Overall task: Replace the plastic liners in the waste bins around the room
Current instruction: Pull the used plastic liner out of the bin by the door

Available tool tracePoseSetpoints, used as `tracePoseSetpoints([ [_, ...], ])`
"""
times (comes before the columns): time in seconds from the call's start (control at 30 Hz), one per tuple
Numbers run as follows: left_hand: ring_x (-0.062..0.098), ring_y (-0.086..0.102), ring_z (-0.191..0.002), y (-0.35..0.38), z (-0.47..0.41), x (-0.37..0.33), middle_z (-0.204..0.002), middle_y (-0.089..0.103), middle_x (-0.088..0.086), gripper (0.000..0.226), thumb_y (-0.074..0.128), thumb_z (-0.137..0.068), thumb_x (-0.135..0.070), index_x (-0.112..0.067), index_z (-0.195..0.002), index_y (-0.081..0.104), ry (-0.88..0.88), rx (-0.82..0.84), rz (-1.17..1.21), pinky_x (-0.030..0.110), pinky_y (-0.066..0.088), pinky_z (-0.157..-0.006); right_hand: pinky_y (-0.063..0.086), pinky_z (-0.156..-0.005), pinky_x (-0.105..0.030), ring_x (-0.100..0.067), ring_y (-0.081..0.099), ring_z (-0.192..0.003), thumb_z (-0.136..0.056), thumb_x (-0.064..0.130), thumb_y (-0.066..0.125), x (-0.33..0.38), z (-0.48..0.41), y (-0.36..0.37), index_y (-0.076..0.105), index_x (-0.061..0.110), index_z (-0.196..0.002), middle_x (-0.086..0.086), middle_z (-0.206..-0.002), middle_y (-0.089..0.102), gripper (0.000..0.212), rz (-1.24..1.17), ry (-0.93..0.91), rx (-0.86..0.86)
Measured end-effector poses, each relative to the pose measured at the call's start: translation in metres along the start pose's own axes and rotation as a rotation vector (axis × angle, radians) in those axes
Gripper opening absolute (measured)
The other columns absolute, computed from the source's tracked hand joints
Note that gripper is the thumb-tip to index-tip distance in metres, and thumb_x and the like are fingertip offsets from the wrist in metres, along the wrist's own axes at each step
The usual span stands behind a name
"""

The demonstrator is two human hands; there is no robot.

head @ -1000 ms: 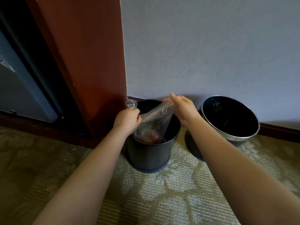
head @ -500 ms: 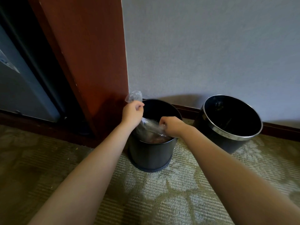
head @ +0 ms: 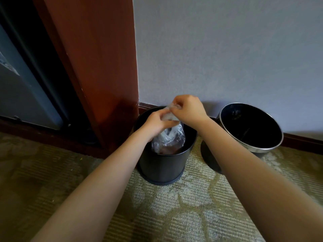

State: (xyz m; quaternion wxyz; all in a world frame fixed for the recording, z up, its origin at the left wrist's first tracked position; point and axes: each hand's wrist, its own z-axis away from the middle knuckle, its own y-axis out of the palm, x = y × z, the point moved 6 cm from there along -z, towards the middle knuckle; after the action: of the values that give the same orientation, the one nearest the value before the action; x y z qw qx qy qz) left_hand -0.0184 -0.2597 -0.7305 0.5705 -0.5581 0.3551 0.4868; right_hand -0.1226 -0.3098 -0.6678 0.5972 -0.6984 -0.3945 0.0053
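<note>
A small black waste bin [head: 163,165] stands on the carpet beside a wooden post. A clear plastic liner [head: 169,138] with rubbish inside hangs within it, its top gathered into a bunch above the rim. My left hand [head: 156,122] grips the gathered neck of the liner from the left. My right hand [head: 187,110] pinches the bunched top just above and to the right, the two hands nearly touching. A second black bin with a silver rim [head: 251,149] leans tilted against the wall to the right, with no liner in it.
A reddish wooden post [head: 97,67] rises left of the bin, with a dark doorway [head: 26,84] beyond it. A pale wall [head: 227,49] with dark skirting runs behind both bins. Patterned green carpet [head: 174,206] covers the floor in front.
Both hands have come together above the bin. The liner, spread between them before, is now gathered into one bunch at the top. My right hand rose from inside the bin.
</note>
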Motion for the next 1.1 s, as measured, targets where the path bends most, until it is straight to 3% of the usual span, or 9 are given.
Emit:
tracePoseSetpoints([
  [0.17, 0.006, 0.052, -0.071, 0.009, 0.001, -0.011, -0.076, 0.055, -0.007, 0.019, 0.059, -0.092, -0.018, -0.009, -0.109, 0.059, 0.017, -0.035, -0.033, 0.014, 0.041, -0.059, 0.045, -0.067, -0.028, -0.016, 0.058, -0.077, -0.086, 0.022, 0.066, 0.027, -0.003, -0.006, 0.068, 0.018, -0.085, 0.005, -0.075, 0.061, 0.004, -0.055, -0.077, 0.09],
  [0.33, 0.011, 0.049, -0.057, 0.004, 0.001, -0.01, -0.062, 0.053, -0.004, 0.014, 0.065, -0.088, -0.022, -0.023, -0.075, 0.06, -0.012, -0.032, 0.025, 0.024, 0.042, -0.059, 0.039, -0.052, -0.013, 0.001, 0.049, -0.052, -0.088, -0.001, 0.053, 0.003, -0.009, -0.014, 0.062, 0.011, -0.1, -0.007, -0.083, 0.066, 0.019, -0.837, 0.244, 0.016],
  [0.43, 0.011, 0.053, -0.063, 0.0, 0.003, -0.008, -0.068, 0.059, -0.002, 0.012, 0.068, -0.087, -0.022, -0.021, -0.076, 0.064, -0.026, 0.002, 0.039, 0.026, 0.043, -0.065, 0.04, -0.054, -0.006, -0.006, 0.057, -0.079, -0.088, -0.008, 0.042, -0.018, -0.002, -0.003, 0.062, 0.006, -0.117, -0.009, -0.105, 0.066, 0.038, -0.646, 0.274, 0.177],
  [0.5, 0.01, 0.057, -0.069, -0.003, 0.005, -0.01, -0.073, 0.063, -0.002, 0.007, 0.069, -0.085, -0.019, -0.018, -0.079, 0.066, -0.026, 0.016, 0.044, 0.025, 0.045, -0.069, 0.04, -0.053, -0.008, -0.007, 0.055, -0.075, -0.088, -0.01, 0.042, -0.028, 0.008, 0.012, 0.061, 0.006, -0.124, -0.008, -0.111, 0.063, 0.043, -0.56, 0.3, 0.33],
  [0.63, 0.017, 0.063, -0.087, -0.005, 0.01, -0.015, -0.092, 0.07, 0.011, 0.024, 0.075, -0.071, -0.025, -0.013, -0.092, 0.071, -0.047, 0.099, 0.017, 0.035, 0.049, -0.088, 0.045, -0.07, -0.029, -0.017, 0.054, -0.08, -0.094, 0.006, 0.054, -0.038, 0.017, 0.029, 0.06, 0.027, -0.121, -0.01, -0.11, 0.063, 0.035, -0.639, 0.324, 0.512],
  [0.7, 0.017, 0.063, -0.089, -0.004, 0.013, -0.017, -0.092, 0.07, 0.009, 0.015, 0.076, -0.074, -0.019, -0.016, -0.088, 0.071, -0.036, 0.142, 0.01, 0.035, 0.049, -0.09, 0.048, -0.081, -0.037, -0.023, 0.059, -0.09, -0.094, 0.012, 0.058, -0.037, 0.018, 0.027, 0.065, 0.028, -0.111, -0.011, -0.108, 0.066, 0.024, -0.668, 0.314, 0.492],
  [0.83, 0.008, 0.059, -0.068, -0.012, 0.014, -0.02, -0.072, 0.065, -0.002, 0.013, 0.068, -0.086, -0.013, -0.022, -0.076, 0.067, 0.035, 0.077, -0.039, 0.027, 0.047, -0.073, 0.047, -0.071, -0.028, -0.018, 0.057, -0.083, -0.094, 0.014, 0.06, -0.046, 0.018, 0.019, 0.069, 0.017, -0.087, -0.002, -0.086, 0.065, 0.011, -0.505, 0.345, 0.311],
  [1.0, 0.016, 0.054, -0.071, -0.013, 0.014, -0.017, -0.078, 0.059, 0.009, 0.007, 0.063, -0.087, -0.011, -0.005, -0.083, 0.066, 0.067, 0.038, -0.083, 0.03, 0.042, -0.068, 0.048, -0.084, -0.03, -0.017, 0.059, -0.094, -0.092, 0.013, 0.059, -0.047, 0.012, 0.017, 0.068, 0.013, -0.095, -0.003, -0.099, 0.066, 0.01, -0.188, 0.276, 0.285],
  [1.1, 0.017, 0.054, -0.076, -0.01, 0.014, -0.017, -0.077, 0.057, 0.008, 0.009, 0.062, -0.086, -0.007, -0.005, -0.077, 0.063, 0.059, 0.081, -0.107, 0.029, 0.042, -0.071, 0.042, -0.094, -0.026, -0.014, 0.053, -0.111, -0.091, 0.0, 0.055, -0.032, 0.009, 0.016, 0.057, 0.013, -0.129, 0.0, -0.123, 0.056, 0.041, -0.483, 0.267, 0.375],
])
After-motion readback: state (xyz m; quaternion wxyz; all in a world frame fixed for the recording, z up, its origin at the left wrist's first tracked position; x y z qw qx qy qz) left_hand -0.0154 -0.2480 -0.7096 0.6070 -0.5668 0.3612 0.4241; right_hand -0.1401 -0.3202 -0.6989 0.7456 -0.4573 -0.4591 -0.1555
